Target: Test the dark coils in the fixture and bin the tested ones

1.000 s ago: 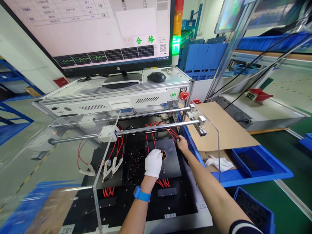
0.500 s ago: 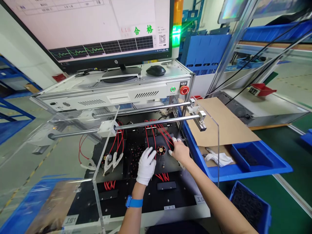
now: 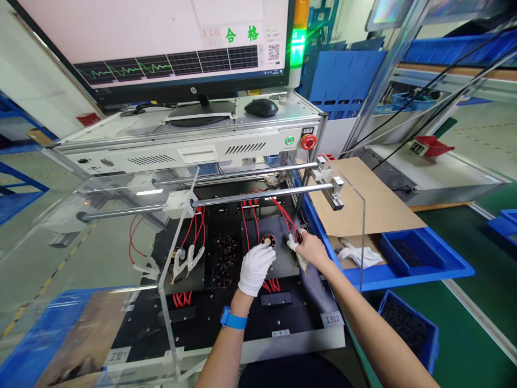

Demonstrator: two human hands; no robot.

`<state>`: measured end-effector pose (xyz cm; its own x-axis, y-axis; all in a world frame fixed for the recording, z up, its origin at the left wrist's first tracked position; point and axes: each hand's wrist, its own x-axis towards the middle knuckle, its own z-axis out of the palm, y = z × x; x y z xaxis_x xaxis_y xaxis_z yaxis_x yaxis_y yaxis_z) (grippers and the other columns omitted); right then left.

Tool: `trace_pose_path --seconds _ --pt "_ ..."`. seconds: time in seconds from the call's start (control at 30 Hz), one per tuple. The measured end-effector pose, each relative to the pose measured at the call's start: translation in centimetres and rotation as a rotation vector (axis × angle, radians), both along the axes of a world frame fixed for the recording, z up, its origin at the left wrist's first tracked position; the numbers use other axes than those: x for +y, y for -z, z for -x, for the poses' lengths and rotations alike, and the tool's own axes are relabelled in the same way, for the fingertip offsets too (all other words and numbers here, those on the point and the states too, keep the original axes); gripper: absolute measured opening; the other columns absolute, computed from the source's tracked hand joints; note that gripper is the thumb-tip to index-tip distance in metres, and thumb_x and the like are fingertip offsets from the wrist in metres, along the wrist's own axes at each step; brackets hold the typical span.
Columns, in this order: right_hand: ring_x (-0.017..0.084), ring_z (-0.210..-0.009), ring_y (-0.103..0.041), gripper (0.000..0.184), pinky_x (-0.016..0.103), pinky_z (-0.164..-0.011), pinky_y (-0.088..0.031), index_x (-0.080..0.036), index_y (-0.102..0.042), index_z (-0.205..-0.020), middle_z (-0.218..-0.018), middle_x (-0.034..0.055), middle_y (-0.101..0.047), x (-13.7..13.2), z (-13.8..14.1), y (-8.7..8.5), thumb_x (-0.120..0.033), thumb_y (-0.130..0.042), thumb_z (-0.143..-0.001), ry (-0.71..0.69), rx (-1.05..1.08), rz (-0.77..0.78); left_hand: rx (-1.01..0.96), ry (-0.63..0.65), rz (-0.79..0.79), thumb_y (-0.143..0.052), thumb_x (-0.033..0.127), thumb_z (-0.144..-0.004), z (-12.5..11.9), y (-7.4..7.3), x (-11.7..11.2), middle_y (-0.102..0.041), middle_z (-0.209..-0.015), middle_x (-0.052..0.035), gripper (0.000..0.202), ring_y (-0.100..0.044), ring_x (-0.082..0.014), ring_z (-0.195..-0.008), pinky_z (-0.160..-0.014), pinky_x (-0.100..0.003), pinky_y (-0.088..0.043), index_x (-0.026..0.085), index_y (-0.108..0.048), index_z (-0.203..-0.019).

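Note:
My left hand [image 3: 256,267] wears a white glove and a blue wristband. Its curled fingertips pinch a small round copper-wound coil part [image 3: 267,240] that sits on the black fixture plate [image 3: 283,258]. My right hand [image 3: 310,249] is bare with white finger cots. It is closed on a pale test clip [image 3: 302,262] at the end of the red wires [image 3: 285,216], just right of the coil part. Both hands reach under the steel rails [image 3: 258,193], inside the clear guard.
A black tray of several more coil parts [image 3: 226,257] lies left of the fixture, with two idle clips [image 3: 183,262] further left. Above are a monitor [image 3: 169,43], a mouse [image 3: 261,106], a red stop button [image 3: 308,141] and a lit green tower light [image 3: 298,42]. Blue bins [image 3: 407,258], a white glove [image 3: 357,257] and cardboard [image 3: 363,199] sit right.
My left hand went from fingers spread beside the coil part to pinching it. My right hand drew back slightly to the right and closed on the clip. The view tilted down a little.

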<state>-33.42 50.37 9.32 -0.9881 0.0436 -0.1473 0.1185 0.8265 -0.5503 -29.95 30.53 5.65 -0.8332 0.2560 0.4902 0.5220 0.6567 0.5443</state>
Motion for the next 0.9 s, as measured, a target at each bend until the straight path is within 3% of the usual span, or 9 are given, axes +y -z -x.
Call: trace_pose_path --seconds 0.13,0.23,0.4,0.67,0.8,0.9 --pt "0.017 -0.052 -0.058 0.038 0.025 -0.044 -0.044 -0.018 -0.052 -0.094 -0.060 0.0016 -0.060 -1.1 1.4 -1.4 -0.045 -0.061 -0.070 0.015 -0.216 0.649 0.015 -0.044 0.014 -0.059 0.017 -0.078 -0.3 -1.0 1.3 -0.068 -0.090 -0.0027 0.015 -0.059 -0.0177 -0.095 -0.087 -0.034 -0.052 0.022 -0.067 -0.089" --pt "0.015 -0.043 -0.055 0.038 0.022 -0.034 -0.042 -0.018 -0.048 -0.091 -0.053 -0.0008 -0.059 -2.3 1.4 -1.8 -0.044 -0.064 -0.067 0.048 -0.319 0.937 -0.030 -0.102 0.071 -0.057 0.018 -0.079 -0.6 -1.9 1.8 -0.067 -0.090 -0.0028 0.017 -0.058 -0.0188 -0.095 -0.086 -0.036 -0.052 0.024 -0.067 -0.092" --pt "0.013 -0.037 -0.052 0.033 0.020 -0.030 -0.041 -0.018 -0.045 -0.084 -0.048 -0.0037 -0.055 -3.4 1.0 -1.6 -0.038 -0.065 -0.067 0.161 -0.215 0.997 -0.031 -0.120 0.115 -0.054 0.019 -0.080 -0.9 -2.6 2.1 -0.067 -0.090 -0.0036 0.017 -0.058 -0.0193 -0.093 -0.086 -0.036 -0.051 0.024 -0.066 -0.091" --pt "0.014 -0.040 -0.053 0.040 0.025 -0.033 -0.047 -0.018 -0.046 -0.088 -0.053 -0.0033 -0.056 -3.8 0.9 -1.1 -0.038 -0.069 -0.063 0.181 -0.210 1.045 -0.021 -0.124 0.131 -0.051 0.021 -0.082 -0.9 -2.9 2.1 -0.067 -0.088 -0.0036 0.016 -0.058 -0.0188 -0.091 -0.084 -0.033 -0.050 0.022 -0.067 -0.087" --pt "0.014 -0.048 -0.057 0.040 0.024 -0.037 -0.049 -0.018 -0.047 -0.089 -0.060 -0.0010 -0.059 -2.5 0.7 -0.3 -0.040 -0.068 -0.062 0.190 -0.223 1.118 -0.027 -0.138 0.000 -0.056 0.019 -0.080 -0.9 -2.4 2.2 -0.067 -0.087 -0.0031 0.013 -0.059 -0.0174 -0.089 -0.084 -0.031 -0.050 0.021 -0.067 -0.086" --pt "0.015 -0.049 -0.057 0.035 0.023 -0.036 -0.047 -0.018 -0.047 -0.084 -0.062 0.0000 -0.058 -1.6 0.6 0.8 -0.038 -0.066 -0.062 0.318 -0.147 1.133 -0.054 -0.153 -0.109 -0.059 0.017 -0.077 -0.8 -2.2 2.2 -0.068 -0.087 -0.0015 0.012 -0.060 -0.0157 -0.087 -0.084 -0.029 -0.049 0.021 -0.067 -0.086"
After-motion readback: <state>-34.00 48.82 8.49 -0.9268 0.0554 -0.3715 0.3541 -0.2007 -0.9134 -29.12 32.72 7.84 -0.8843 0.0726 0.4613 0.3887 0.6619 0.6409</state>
